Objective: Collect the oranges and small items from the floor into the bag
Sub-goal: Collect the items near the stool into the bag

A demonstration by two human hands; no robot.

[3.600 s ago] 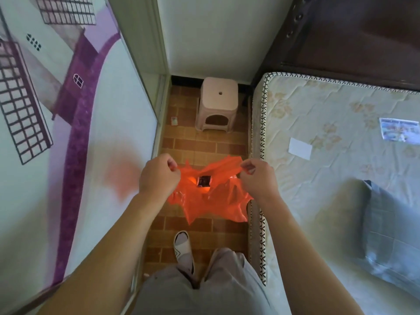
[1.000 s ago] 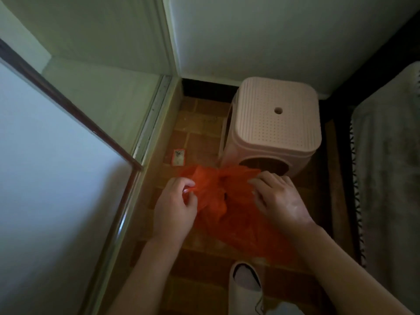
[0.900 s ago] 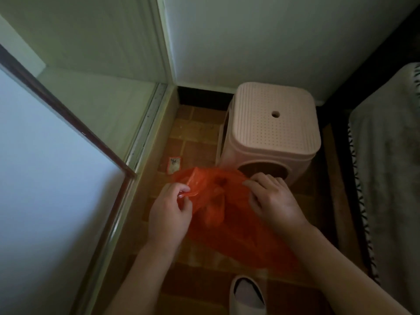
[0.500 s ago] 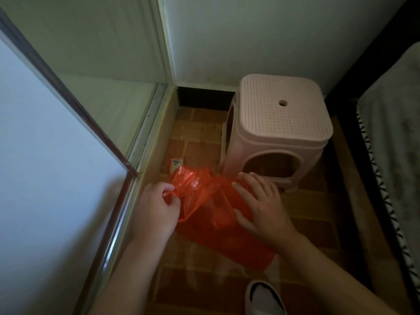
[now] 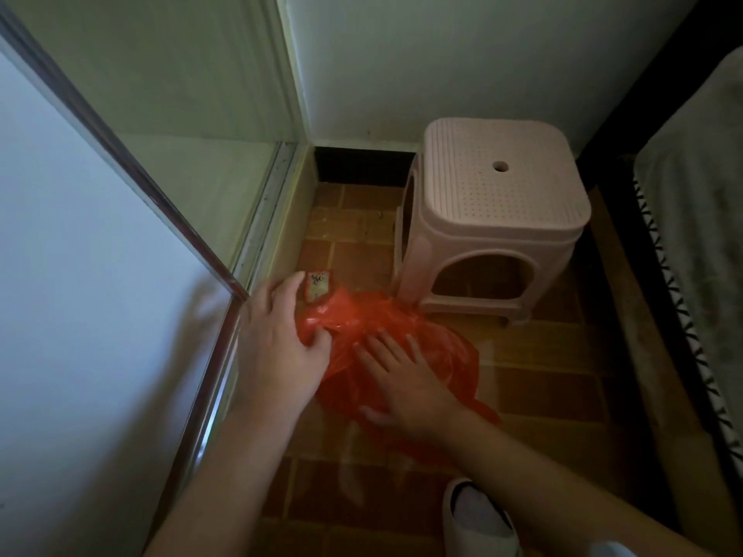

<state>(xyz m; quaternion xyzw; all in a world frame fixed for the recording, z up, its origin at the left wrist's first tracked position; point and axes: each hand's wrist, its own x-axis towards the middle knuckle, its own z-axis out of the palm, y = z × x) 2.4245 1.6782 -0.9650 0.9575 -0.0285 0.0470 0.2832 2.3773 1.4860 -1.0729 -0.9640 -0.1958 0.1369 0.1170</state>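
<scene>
The orange plastic bag (image 5: 436, 347) lies crumpled on the brick-patterned floor in front of the stool. A small flat packet (image 5: 317, 286) with red and white print lies on the floor just beyond the bag's left edge. My left hand (image 5: 277, 347) stretches over the bag's left edge with fingers extended; the fingertips are beside the packet and the thumb rests on the bag. My right hand (image 5: 402, 379) lies flat on the bag with fingers spread. No oranges are in view.
A pink plastic stool (image 5: 502, 186) stands close behind the bag on the right. A sliding glass door with a metal frame (image 5: 223, 355) borders the left. A mattress edge (image 5: 699, 243) runs along the right. My white slipper (image 5: 478, 520) is at the bottom.
My left hand has let go of the bag's edge and reached forward to the packet. My right hand has flattened on the bag, which now lies lower on the floor.
</scene>
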